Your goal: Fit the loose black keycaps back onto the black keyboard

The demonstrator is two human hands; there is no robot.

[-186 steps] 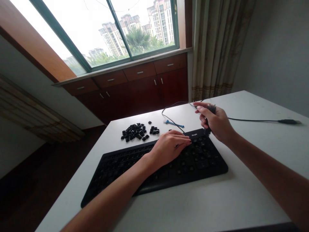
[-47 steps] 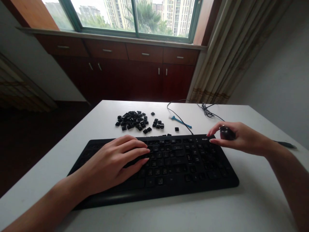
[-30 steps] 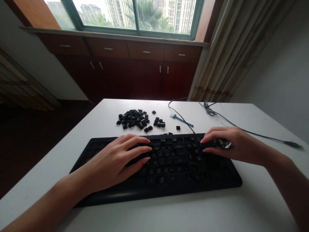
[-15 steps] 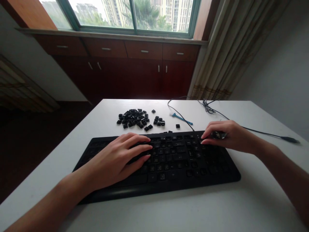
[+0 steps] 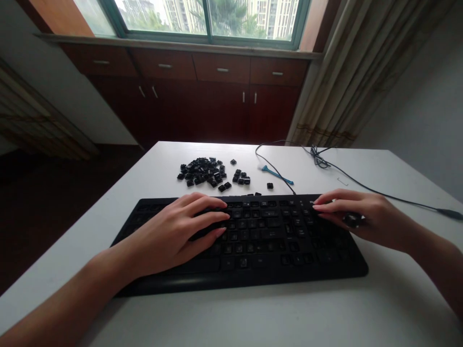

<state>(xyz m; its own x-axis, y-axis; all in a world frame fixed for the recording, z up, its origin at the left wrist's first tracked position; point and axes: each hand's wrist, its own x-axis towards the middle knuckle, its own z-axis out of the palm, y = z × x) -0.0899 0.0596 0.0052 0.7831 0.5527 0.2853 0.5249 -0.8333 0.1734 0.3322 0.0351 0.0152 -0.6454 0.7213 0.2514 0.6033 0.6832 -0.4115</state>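
A black keyboard (image 5: pixel 249 277) lies on the white table, with many of its key positions bare of caps. My left hand (image 5: pixel 188 226) rests over its left half, fingers stretched and apart, fingertips on the keys. At the upper right, beside the number pad, my right hand (image 5: pixel 358 217) has its thumb and index finger close together by the keyboard. A small dark, shiny object (image 5: pixel 353 220) is tucked in that hand; its kind is not clear. Loose black keycaps (image 5: pixel 202 169) form a heap behind the keyboard.
Several more keycaps (image 5: pixel 241 177) lie right of the heap. A blue slim tool (image 5: pixel 278 174) lies beside the keyboard's cable (image 5: pixel 320 159), which runs bundled to the right. A thin bent wire (image 5: pixel 342 181) lies behind my right hand. Cabinets (image 5: pixel 217 106) stand past the table.
My right hand has moved right along the number pad, with the dark object still in it. The bent wire shows more fully. My left hand stays in place; the view has shifted slightly.
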